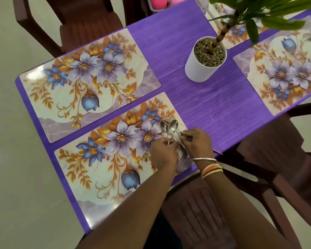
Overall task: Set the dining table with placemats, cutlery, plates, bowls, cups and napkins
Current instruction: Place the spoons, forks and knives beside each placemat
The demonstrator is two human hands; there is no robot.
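Observation:
Two steel spoons (pixel 169 127) lie bowl-up at the right end of the near floral placemat (pixel 104 169), with what looks like a knife blade just behind them. My left hand (pixel 163 153) pinches a spoon handle. My right hand (pixel 197 142), with bangles on the wrist, pinches the other cutlery handles beside it. Both hands hide the handles' lower ends. A second floral placemat (pixel 75 81) lies bare on the far side of the purple table (pixel 214 105). A third placemat (pixel 284 72) is at the right, and a fourth (pixel 232 31) sits behind the plant.
A white pot (pixel 199 69) of gravel with a leafy green plant stands mid-table. Dark brown plastic chairs surround the table: one at the top left (pixel 83 24), one below me (pixel 196 209), one at the right (pixel 285 159). Pink cups (pixel 158 2) sit at the far edge.

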